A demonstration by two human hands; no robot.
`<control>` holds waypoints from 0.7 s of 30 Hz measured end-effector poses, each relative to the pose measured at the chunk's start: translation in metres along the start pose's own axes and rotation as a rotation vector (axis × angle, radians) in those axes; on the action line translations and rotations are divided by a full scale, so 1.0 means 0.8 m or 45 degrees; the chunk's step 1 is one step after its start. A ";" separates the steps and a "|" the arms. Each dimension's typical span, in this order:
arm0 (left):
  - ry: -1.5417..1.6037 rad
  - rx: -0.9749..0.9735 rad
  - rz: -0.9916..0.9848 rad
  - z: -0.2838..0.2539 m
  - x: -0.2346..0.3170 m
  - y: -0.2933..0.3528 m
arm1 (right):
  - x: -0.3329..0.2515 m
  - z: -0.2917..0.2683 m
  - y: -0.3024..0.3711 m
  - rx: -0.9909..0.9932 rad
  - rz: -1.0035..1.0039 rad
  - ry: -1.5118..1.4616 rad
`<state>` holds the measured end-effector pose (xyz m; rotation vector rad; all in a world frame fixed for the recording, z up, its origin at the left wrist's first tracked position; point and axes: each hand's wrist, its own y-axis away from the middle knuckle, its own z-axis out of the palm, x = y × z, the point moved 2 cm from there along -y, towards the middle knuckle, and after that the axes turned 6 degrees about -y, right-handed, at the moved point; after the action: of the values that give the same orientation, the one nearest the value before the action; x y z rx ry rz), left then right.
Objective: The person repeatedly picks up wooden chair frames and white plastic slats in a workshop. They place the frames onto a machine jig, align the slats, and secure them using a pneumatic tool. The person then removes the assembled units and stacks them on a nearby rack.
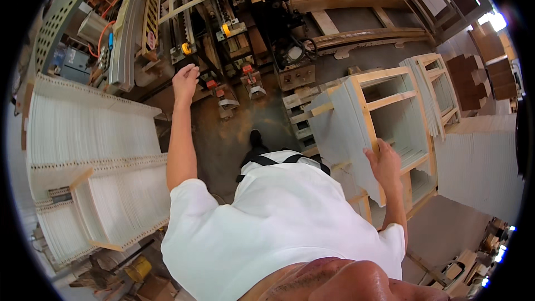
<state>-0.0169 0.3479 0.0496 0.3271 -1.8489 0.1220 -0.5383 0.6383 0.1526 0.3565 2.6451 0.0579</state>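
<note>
My left hand [185, 83] is raised in front of the machine on the left, its fingers curled together. No object shows in it. A machine carriage with a yellow knob [186, 48] lies just beyond its fingertips. On the right, my right hand [384, 163] grips the side rail of an open wooden frame [411, 163], thumb on one side and fingers on the other. This frame is the front one of a stack of similar frames with pale grey-white sides [340, 125].
Stacked pale frames [92, 128] stand close on my left. Beyond my feet are machine rails with red-topped clamps [252, 81]. A pallet [298, 114] lies by the right stack, with more frames [437, 86] behind it. Grey floor [223, 145] shows between the stacks.
</note>
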 end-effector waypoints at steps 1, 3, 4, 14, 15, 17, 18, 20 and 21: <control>0.105 -0.012 -0.070 0.004 -0.002 -0.025 | -0.002 0.006 0.010 0.012 0.048 -0.013; 0.290 -0.068 -0.140 0.014 -0.009 -0.080 | -0.010 0.013 0.020 0.059 0.109 0.014; 0.319 -0.064 -0.169 0.026 -0.002 -0.098 | -0.010 0.015 0.024 0.104 0.150 -0.032; 0.581 -0.027 -0.411 0.065 0.053 -0.307 | -0.059 -0.039 -0.012 0.534 0.530 -0.562; 0.616 -0.037 -0.460 0.071 0.053 -0.328 | -0.070 -0.040 -0.017 0.547 0.534 -0.559; 0.683 -0.049 -0.529 0.071 0.041 -0.381 | -0.105 -0.039 -0.032 0.596 0.410 -0.581; 0.725 -0.028 -0.575 0.077 0.040 -0.395 | -0.124 -0.037 -0.038 0.621 0.356 -0.583; 0.809 0.022 -0.671 0.085 0.037 -0.422 | -0.162 -0.033 -0.055 0.575 0.295 -0.520; 0.858 0.052 -0.675 0.090 0.039 -0.429 | -0.182 -0.031 -0.064 0.549 0.261 -0.489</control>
<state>0.0065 -0.0027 0.0295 0.6985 -1.0542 -0.0904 -0.4373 0.5513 0.2337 0.7027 2.2158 -0.4744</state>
